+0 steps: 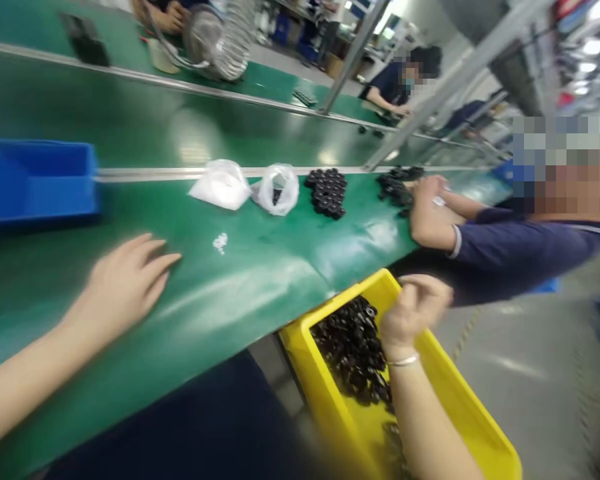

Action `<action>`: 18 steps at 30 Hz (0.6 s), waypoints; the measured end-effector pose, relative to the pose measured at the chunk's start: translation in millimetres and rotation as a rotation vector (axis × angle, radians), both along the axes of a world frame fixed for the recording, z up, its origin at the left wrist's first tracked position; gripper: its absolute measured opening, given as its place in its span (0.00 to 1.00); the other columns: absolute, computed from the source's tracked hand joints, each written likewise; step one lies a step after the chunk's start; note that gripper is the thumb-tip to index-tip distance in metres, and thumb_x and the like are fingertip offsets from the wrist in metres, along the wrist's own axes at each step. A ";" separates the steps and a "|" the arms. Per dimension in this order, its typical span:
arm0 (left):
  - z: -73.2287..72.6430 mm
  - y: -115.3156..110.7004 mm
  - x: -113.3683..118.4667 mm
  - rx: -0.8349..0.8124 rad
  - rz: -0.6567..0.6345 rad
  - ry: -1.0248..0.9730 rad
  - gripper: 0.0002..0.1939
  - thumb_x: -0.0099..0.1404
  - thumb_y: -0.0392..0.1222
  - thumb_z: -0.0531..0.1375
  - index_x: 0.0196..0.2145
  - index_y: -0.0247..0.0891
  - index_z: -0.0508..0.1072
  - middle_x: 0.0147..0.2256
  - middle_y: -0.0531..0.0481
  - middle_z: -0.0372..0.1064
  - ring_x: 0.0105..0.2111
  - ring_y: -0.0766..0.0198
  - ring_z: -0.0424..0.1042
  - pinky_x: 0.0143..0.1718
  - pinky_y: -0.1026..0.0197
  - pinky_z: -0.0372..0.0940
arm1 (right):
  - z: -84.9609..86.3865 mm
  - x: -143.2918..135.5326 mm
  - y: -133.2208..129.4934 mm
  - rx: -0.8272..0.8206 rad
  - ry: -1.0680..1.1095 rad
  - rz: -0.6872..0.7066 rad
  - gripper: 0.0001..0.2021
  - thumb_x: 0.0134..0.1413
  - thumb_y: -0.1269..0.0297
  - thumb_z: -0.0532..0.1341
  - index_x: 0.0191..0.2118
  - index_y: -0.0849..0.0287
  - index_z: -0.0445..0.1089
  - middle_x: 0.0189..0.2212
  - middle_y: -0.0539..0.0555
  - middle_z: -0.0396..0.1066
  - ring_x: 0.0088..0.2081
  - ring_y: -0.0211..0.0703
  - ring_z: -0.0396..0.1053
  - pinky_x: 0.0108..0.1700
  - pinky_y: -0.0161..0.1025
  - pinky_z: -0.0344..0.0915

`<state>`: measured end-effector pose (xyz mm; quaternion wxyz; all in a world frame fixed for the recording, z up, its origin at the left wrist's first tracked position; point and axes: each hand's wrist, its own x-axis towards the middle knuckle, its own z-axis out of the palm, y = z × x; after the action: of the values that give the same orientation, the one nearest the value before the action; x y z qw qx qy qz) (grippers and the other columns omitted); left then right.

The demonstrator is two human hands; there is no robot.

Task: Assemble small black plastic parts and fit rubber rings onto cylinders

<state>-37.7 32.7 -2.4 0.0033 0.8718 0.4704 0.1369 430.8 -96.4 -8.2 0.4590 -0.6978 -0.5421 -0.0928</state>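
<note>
My left hand rests over the green tabletop, fingers stretched and slightly apart, holding nothing. To its right lies a little heap of small white parts. My right hand, with a bracelet at the wrist, is above the yellow bin. Its fingers are curled closed, and anything inside them is hidden. Many shiny black round parts fill the far end of that bin. On the table stand a white plastic bag, an open plastic bag with dark contents, and a cluster of black round parts.
A blue bin stands at the left. On the right, a co-worker's arm reaches over the table beside a black pile. Metal posts rise behind, where another person sits.
</note>
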 end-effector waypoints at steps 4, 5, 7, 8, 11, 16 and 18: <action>-10.8 4.3 -5.2 0.024 -0.012 -0.009 0.19 0.69 0.44 0.47 0.53 0.38 0.68 0.56 0.39 0.61 0.63 0.49 0.51 0.59 0.45 0.53 | -43.0 -1.9 -50.2 -0.265 -0.085 -0.030 0.22 0.55 0.50 0.61 0.51 0.57 0.67 0.44 0.59 0.68 0.46 0.52 0.67 0.48 0.53 0.65; -14.0 5.7 -6.9 0.024 -0.020 0.008 0.19 0.69 0.45 0.46 0.53 0.39 0.67 0.56 0.40 0.61 0.63 0.50 0.51 0.59 0.45 0.54 | -55.3 -5.6 -56.1 -0.372 -0.107 0.005 0.27 0.50 0.48 0.64 0.53 0.56 0.66 0.48 0.60 0.66 0.50 0.56 0.64 0.51 0.54 0.64; -20.6 9.7 -10.9 0.034 -0.045 0.040 0.19 0.69 0.46 0.46 0.53 0.41 0.67 0.55 0.41 0.62 0.63 0.50 0.52 0.59 0.46 0.54 | -76.0 -10.0 -60.2 -0.638 -0.147 0.044 0.35 0.49 0.46 0.63 0.60 0.53 0.58 0.58 0.62 0.57 0.58 0.59 0.56 0.56 0.56 0.59; -23.6 12.0 -12.9 0.038 -0.059 0.055 0.20 0.68 0.47 0.47 0.53 0.42 0.66 0.55 0.41 0.63 0.63 0.50 0.52 0.59 0.46 0.54 | -83.5 -9.8 -59.1 -0.730 -0.152 0.046 0.36 0.50 0.46 0.62 0.62 0.53 0.54 0.61 0.61 0.53 0.60 0.59 0.52 0.57 0.57 0.57; -30.2 17.5 -18.8 0.041 -0.082 0.079 0.20 0.67 0.47 0.47 0.54 0.43 0.65 0.54 0.42 0.64 0.62 0.50 0.52 0.58 0.46 0.54 | -94.3 -1.9 -49.8 -0.819 -0.129 0.016 0.34 0.51 0.47 0.61 0.62 0.54 0.55 0.61 0.62 0.51 0.61 0.60 0.50 0.60 0.57 0.53; -40.5 19.9 -27.2 0.052 -0.110 0.077 0.20 0.66 0.46 0.49 0.55 0.47 0.64 0.54 0.45 0.65 0.62 0.51 0.54 0.57 0.46 0.55 | -95.8 -1.6 -45.5 -0.874 -0.097 0.024 0.30 0.50 0.51 0.63 0.58 0.53 0.60 0.53 0.61 0.58 0.54 0.57 0.59 0.57 0.53 0.57; -45.2 20.7 -29.3 0.064 -0.122 0.055 0.19 0.66 0.47 0.49 0.54 0.48 0.65 0.53 0.45 0.66 0.61 0.51 0.55 0.56 0.46 0.56 | -98.1 -8.3 -48.2 -0.890 -0.083 0.027 0.30 0.49 0.55 0.64 0.58 0.51 0.60 0.50 0.58 0.59 0.52 0.53 0.61 0.56 0.49 0.58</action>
<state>-67.0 53.5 -47.6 -0.0294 0.9019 0.4117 0.1275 422.5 -144.6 -106.3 0.0928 -0.8160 -0.5562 0.1276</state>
